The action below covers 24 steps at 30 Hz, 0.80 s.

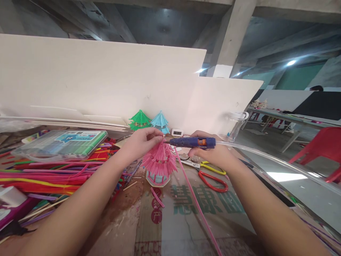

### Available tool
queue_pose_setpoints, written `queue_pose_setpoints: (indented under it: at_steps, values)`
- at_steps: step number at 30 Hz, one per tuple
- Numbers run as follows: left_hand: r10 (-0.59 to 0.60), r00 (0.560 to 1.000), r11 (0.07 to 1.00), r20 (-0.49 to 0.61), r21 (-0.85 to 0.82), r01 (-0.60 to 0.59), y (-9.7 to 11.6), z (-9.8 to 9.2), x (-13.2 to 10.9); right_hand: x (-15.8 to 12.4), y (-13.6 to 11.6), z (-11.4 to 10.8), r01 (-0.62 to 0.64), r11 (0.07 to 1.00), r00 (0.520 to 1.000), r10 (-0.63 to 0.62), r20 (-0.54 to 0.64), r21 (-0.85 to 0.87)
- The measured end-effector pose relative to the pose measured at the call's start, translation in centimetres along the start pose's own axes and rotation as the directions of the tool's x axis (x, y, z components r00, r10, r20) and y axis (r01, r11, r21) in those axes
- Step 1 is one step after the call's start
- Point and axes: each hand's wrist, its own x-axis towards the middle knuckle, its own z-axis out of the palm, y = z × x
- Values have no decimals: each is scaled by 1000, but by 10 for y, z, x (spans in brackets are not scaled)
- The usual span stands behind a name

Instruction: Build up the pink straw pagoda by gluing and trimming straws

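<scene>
My left hand [142,142] pinches the top of a pink pipe-cleaner pagoda [159,161] that stands on a round blue and pink base over the cardboard [186,213]. My right hand [210,153] grips a blue glue gun [193,142], held level, its nozzle touching the pagoda's tip next to my left fingertips. A long pink pipe cleaner [195,202] runs from the pagoda down across the cardboard toward me.
A green pagoda [139,120] and a light blue pagoda [160,122] stand against the white board [106,81]. Red and yellow scissors [210,174] lie under my right hand. A heap of coloured pipe cleaners [53,174] and a clear plastic box [61,142] fill the left.
</scene>
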Motion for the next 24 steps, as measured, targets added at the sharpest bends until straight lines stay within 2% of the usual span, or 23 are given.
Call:
queue_pose_setpoints:
  at_steps: [12, 24]
  values:
    - [-3, 1000, 1000, -22, 25, 3, 3, -1, -1, 2, 5, 4, -9, 994, 1000, 9, 0, 107]
    - [3, 1000, 1000, -18, 14, -3, -1, -1, 0, 3, 14, 4, 69, 991, 997, -65, -43, 117]
